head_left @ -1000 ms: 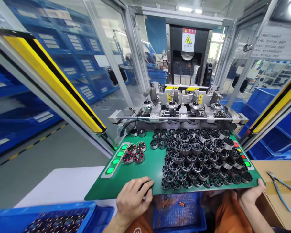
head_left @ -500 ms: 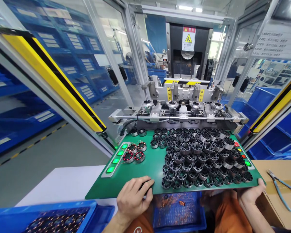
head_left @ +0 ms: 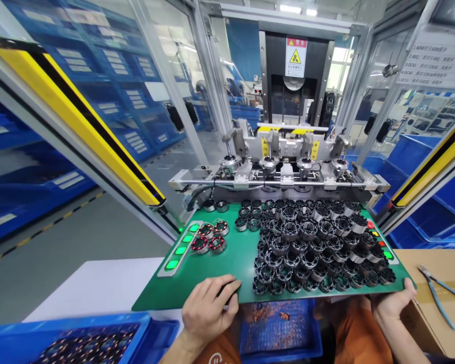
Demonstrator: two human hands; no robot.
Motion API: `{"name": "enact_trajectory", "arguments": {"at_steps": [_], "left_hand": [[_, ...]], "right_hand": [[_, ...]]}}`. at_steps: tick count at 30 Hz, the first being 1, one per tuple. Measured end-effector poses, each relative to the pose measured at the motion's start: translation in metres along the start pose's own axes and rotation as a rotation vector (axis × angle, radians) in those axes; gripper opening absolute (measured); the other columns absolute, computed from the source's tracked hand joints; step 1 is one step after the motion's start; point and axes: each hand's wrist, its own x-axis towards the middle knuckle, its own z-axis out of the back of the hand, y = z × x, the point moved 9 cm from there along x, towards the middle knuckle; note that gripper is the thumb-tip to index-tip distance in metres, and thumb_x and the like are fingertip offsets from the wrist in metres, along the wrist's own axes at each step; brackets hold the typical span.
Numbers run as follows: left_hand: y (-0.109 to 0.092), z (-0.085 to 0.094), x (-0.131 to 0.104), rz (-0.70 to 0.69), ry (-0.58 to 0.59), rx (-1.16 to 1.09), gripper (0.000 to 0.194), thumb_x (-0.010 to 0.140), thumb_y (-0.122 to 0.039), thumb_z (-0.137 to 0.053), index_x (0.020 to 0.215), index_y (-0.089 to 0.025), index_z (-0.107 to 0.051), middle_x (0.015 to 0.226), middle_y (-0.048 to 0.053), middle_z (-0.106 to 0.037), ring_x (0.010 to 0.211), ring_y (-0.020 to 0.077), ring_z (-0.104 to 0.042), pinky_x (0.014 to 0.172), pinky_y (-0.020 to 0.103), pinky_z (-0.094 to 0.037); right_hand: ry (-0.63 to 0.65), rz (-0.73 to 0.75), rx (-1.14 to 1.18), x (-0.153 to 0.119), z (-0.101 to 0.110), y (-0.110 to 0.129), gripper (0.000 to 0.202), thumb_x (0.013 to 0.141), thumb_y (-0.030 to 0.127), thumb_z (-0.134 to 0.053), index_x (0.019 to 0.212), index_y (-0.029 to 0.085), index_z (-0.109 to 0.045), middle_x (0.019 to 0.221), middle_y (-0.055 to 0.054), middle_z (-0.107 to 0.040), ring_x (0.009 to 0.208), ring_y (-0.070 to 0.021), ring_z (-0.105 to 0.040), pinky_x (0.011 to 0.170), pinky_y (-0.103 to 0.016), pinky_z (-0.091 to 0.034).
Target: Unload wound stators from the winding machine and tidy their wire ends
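Observation:
My left hand (head_left: 211, 304) rests on the front edge of a green worktop (head_left: 240, 253), its fingers loosely bent and the thumb apart from the index finger. No object shows in it. At the front right corner, my right hand (head_left: 396, 302) has its thumb at the worktop's edge, with its other fingers hidden below. Between the hands, many black-and-metal stator cores (head_left: 310, 260) stand in stacked rows. Several stators wound with copper wire (head_left: 217, 244) sit at the left, beside a strip of green-lit buttons (head_left: 180, 251).
Behind the worktop stands a winding machine (head_left: 288, 146) with stator cores on its fixtures. Yellow guard posts (head_left: 87, 131) flank it. A blue bin (head_left: 144, 323) of wound stators is at lower left, and a blue tray (head_left: 280, 333) with copper scraps is below. Pliers (head_left: 438, 298) lie on a cardboard box (head_left: 451, 268).
The view has shifted very slightly. Both hands and the stators stay where they were.

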Motion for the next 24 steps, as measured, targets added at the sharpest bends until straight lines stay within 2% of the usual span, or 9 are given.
{"name": "enact_trajectory", "arguments": {"at_steps": [8, 12, 24], "left_hand": [[0.000, -0.001, -0.002, -0.002, 0.002, -0.007, 0.018, 0.096, -0.017, -0.056, 0.100, -0.024, -0.072, 0.097, 0.003, -0.075, 0.086, 0.0192, -0.064, 0.077, 0.033, -0.046], [0.000, -0.001, -0.002, -0.003, 0.002, -0.010, 0.018, 0.097, -0.017, -0.056, 0.100, -0.024, -0.073, 0.097, 0.003, -0.075, 0.086, 0.0193, -0.064, 0.078, 0.033, -0.046], [0.000, -0.002, -0.002, -0.007, 0.011, -0.017, 0.017, 0.098, -0.017, -0.056, 0.101, -0.023, -0.072, 0.099, 0.004, -0.074, 0.087, 0.0197, -0.063, 0.079, 0.034, -0.045]], "right_hand": [[-0.097, -0.019, -0.039, -0.007, -0.002, 0.006, 0.060, 0.081, 0.065, -0.048, 0.115, 0.022, -0.070, 0.123, -0.006, -0.073, 0.118, -0.0317, -0.065, 0.098, -0.055, -0.059], [-0.098, -0.014, -0.024, -0.011, -0.007, 0.009, 0.057, 0.082, 0.062, -0.048, 0.113, 0.021, -0.071, 0.122, -0.005, -0.073, 0.119, -0.0299, -0.065, 0.104, -0.053, -0.056], [-0.117, -0.021, -0.046, -0.009, -0.005, 0.008, 0.058, 0.082, 0.063, -0.046, 0.113, 0.022, -0.071, 0.120, -0.005, -0.074, 0.119, -0.0308, -0.065, 0.105, -0.056, -0.055]]}}
